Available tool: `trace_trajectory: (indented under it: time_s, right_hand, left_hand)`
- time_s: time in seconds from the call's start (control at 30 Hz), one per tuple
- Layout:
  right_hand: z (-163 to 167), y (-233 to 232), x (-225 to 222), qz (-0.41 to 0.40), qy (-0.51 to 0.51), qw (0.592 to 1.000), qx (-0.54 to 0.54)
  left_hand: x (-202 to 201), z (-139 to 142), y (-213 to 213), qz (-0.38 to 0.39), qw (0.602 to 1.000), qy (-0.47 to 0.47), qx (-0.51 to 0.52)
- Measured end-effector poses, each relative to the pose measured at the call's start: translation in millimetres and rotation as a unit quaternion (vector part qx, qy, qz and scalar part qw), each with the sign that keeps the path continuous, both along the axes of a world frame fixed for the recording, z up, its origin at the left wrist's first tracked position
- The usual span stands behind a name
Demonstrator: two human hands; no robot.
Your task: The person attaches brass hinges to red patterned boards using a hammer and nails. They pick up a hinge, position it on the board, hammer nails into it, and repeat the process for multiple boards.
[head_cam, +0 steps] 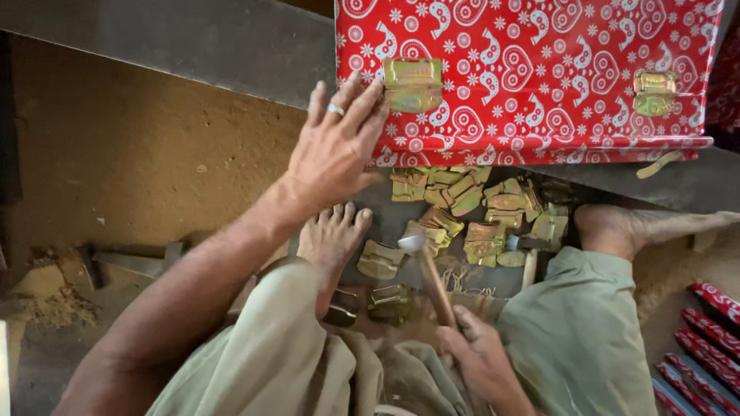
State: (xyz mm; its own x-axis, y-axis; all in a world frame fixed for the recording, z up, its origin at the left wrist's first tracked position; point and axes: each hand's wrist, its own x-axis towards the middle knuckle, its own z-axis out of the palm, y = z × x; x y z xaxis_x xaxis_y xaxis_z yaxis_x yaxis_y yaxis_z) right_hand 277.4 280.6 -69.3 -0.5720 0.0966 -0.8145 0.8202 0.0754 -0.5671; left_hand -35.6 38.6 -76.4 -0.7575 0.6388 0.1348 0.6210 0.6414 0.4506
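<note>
My left hand [335,139], a ring on one finger, lies flat with fingers spread against the front of a red metal box [539,69] with a white pattern. Its fingertips touch a brass-coloured hasp [412,83] fixed on the box's left side. A second hasp [654,92] sits on the box's right side. My right hand [478,350] grips the wooden handle of a hammer [428,270], whose metal head hangs above a pile of loose brass-coloured latches [470,212] on the floor between my bare feet.
The box rests on a dark metal beam [231,46]. My left foot [331,235] and right foot [624,227] flank the latch pile. Red patterned metal strips [705,339] lie at the lower right. Another hammer [528,258] lies among the latches. Brown dirt floor [139,154] spreads left.
</note>
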Motion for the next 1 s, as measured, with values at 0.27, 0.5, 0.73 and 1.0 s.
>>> trace_trajectory:
  time_s: [0.27, 0.5, 0.73, 1.0]
  right_hand:
    - [35.8, -4.3, -115.3, 0.119, 0.316, 0.877, 0.343]
    - [41.9, -26.5, -182.9, 0.153, 0.288, 0.873, 0.362]
    - [44.2, -29.9, -185.1, 0.118, 0.352, 0.847, 0.379]
    - [43.5, -31.2, -192.0, 0.175, 0.282, 0.857, 0.395]
  left_hand:
    - [-46.5, -32.1, 23.8, 0.133, 0.972, 0.051, 0.187]
    - [-47.6, -53.2, 23.4, 0.139, 0.965, 0.024, 0.222]
    - [-49.7, -54.7, 23.4, 0.141, 0.967, 0.039, 0.207]
    - [-50.8, -56.7, 23.4, 0.141, 0.966, 0.033, 0.212]
